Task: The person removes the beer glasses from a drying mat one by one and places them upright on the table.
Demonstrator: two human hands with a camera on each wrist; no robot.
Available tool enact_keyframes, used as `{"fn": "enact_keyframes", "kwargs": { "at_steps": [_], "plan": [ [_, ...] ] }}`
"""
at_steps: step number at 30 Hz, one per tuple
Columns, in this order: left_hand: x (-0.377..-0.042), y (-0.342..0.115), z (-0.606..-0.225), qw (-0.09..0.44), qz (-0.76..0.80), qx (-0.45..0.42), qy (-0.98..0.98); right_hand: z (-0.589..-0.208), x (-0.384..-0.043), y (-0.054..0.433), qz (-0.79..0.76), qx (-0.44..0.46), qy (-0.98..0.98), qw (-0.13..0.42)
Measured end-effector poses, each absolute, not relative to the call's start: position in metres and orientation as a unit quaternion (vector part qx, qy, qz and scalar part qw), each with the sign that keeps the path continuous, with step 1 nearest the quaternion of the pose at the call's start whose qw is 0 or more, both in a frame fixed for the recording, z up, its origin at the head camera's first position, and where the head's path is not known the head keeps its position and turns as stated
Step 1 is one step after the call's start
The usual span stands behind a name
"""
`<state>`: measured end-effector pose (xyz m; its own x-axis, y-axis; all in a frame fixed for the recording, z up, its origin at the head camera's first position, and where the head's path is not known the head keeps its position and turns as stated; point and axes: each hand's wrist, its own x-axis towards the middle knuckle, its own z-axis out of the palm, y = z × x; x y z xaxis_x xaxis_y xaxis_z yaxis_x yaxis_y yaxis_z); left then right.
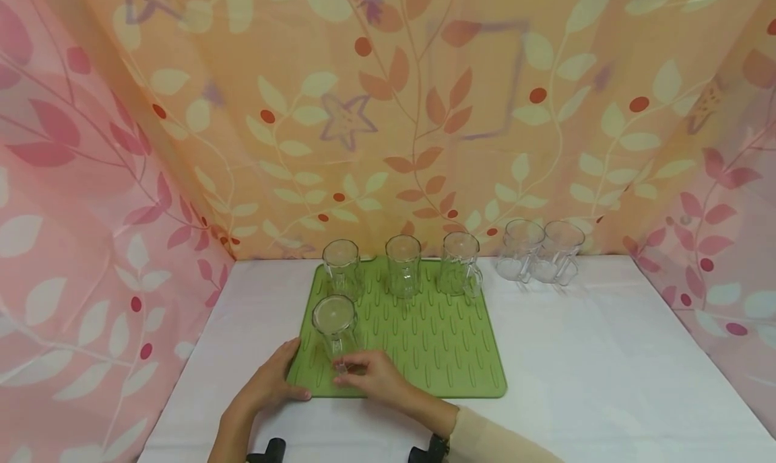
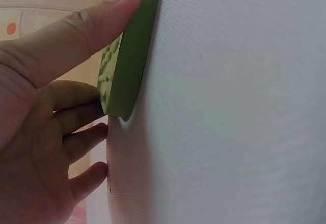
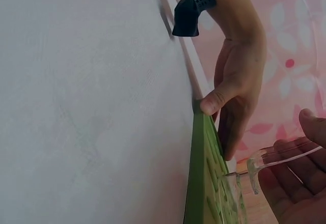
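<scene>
A clear glass mug [image 1: 335,317] stands at the front left of a green ridged drying mat [image 1: 418,355]. My right hand [image 1: 380,381] pinches the mug's handle [image 3: 253,172] between thumb and fingers. At the mat's front left corner my left hand [image 1: 271,380] rests, its thumb [image 2: 84,33] along the front edge and its fingers loosely spread by the left edge, some touching the white cloth. Along the back of the mat stand three more glass mugs: one at the left [image 1: 341,269], one in the middle [image 1: 403,266] and one at the right [image 1: 459,264].
To the right of the mat, two glass mugs, a nearer one [image 1: 520,251] and another [image 1: 554,254], stand side by side on the white tablecloth [image 1: 582,355]. A patterned curtain [image 1: 400,173] closes off the back, and pink patterned cloth [image 1: 79,261] hangs at both sides.
</scene>
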<state>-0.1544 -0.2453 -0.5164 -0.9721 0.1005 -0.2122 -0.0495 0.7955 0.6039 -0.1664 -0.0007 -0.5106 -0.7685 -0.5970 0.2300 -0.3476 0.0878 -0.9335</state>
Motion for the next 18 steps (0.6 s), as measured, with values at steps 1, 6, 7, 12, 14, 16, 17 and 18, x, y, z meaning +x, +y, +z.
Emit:
{"fn": "enact_keyframes", "kwargs": {
  "at_steps": [1,6,7,12,14,16,17,18],
  "plan": [
    [-0.154,-0.246,-0.516,0.117,0.319,0.014,0.941,-0.51,-0.167,-0.002,-0.593,-0.326,0.729,0.103],
    [-0.153,-0.247,-0.516,0.116,0.325,0.019,0.938,-0.508,-0.167,-0.004,-0.61,-0.315,0.719,0.109],
    [-0.153,-0.247,-0.516,0.116,0.327,0.021,0.938,-0.508,-0.167,-0.004,-0.614,-0.311,0.717,0.111],
    [-0.152,-0.247,-0.515,0.113,0.324,0.027,0.939,-0.502,-0.165,-0.001,-0.617,-0.294,0.722,0.112],
    [-0.152,-0.247,-0.515,0.114,0.325,0.024,0.939,-0.496,-0.162,0.002,-0.612,-0.286,0.729,0.11],
    [-0.152,-0.247,-0.515,0.113,0.325,0.024,0.939,-0.487,-0.16,0.006,-0.608,-0.279,0.735,0.106],
    [-0.152,-0.247,-0.516,0.113,0.325,0.024,0.939,-0.482,-0.159,0.008,-0.607,-0.276,0.738,0.103],
    [-0.152,-0.247,-0.516,0.112,0.325,0.024,0.939,-0.477,-0.158,0.011,-0.608,-0.274,0.738,0.1]
  ]
}}
